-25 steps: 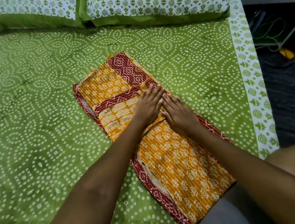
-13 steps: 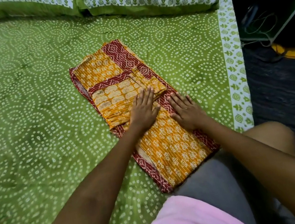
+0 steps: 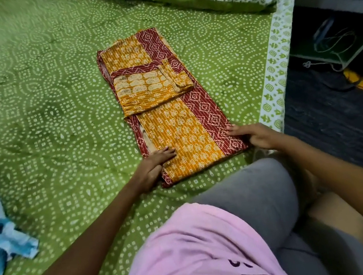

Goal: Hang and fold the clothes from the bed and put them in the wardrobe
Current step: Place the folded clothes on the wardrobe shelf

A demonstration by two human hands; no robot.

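While the folded garment lies flat on the bed, your left hand grips its near left corner, your right hand grips the near right corner, thumbs on top

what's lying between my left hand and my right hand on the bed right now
In the head view, the near end of the orange and maroon folded garment spans between the left hand and right hand.
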